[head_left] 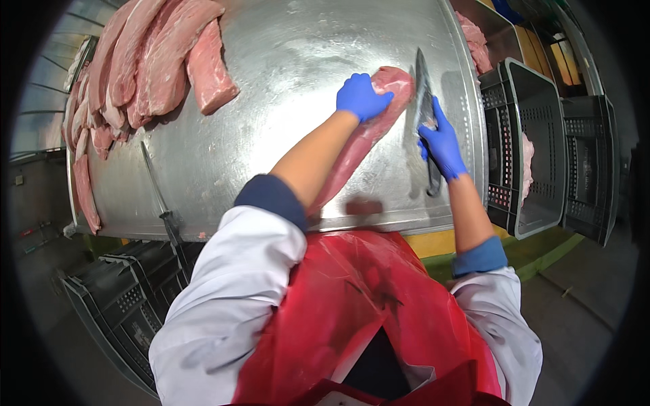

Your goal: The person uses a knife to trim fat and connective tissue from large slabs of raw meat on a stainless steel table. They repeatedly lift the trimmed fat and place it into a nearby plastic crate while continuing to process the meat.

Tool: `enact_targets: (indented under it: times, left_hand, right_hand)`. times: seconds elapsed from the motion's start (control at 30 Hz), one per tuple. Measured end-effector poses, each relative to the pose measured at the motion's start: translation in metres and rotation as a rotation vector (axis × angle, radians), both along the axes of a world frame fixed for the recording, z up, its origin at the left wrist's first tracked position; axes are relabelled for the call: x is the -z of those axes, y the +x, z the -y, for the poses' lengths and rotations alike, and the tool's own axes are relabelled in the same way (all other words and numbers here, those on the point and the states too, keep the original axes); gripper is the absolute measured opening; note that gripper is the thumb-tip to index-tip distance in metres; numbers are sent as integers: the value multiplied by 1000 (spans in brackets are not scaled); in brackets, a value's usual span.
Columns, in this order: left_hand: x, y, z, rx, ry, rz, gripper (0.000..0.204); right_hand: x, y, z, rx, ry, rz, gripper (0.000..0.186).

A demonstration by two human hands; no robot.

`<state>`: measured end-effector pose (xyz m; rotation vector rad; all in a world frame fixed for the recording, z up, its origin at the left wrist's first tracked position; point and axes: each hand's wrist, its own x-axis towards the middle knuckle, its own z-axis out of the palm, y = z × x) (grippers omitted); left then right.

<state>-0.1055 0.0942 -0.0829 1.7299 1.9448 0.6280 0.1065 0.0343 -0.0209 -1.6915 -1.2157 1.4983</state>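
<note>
On the steel bench (284,51), a pork loin (365,141) slants from near edge toward far-right corner, left hand (363,98) clasping it, right hand (444,145) beside it gripping a knife (423,98)

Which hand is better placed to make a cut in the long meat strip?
Right, I'd judge: the right hand holds the knife, its blade beside the far end of the meat strip. The left hand lies on that strip, so it looks better suited to steadying it.
</note>
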Motion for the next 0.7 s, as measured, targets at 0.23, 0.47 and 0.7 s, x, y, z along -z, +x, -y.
enact_targets:
  times: [0.23,0.47,0.7]
  left_hand:
    - [47,-23,-69,19,-411,249,26]
    - [39,-18,-56,-34,-417,453,22]
    - [8,-3,-56,125,-235,132,21]
  right_hand:
    - [66,-34,-50,-63,78,-29,85]
    - [66,-36,-51,-395,43,118,83]
    - [77,-39,-71,-361,50,-54,81]
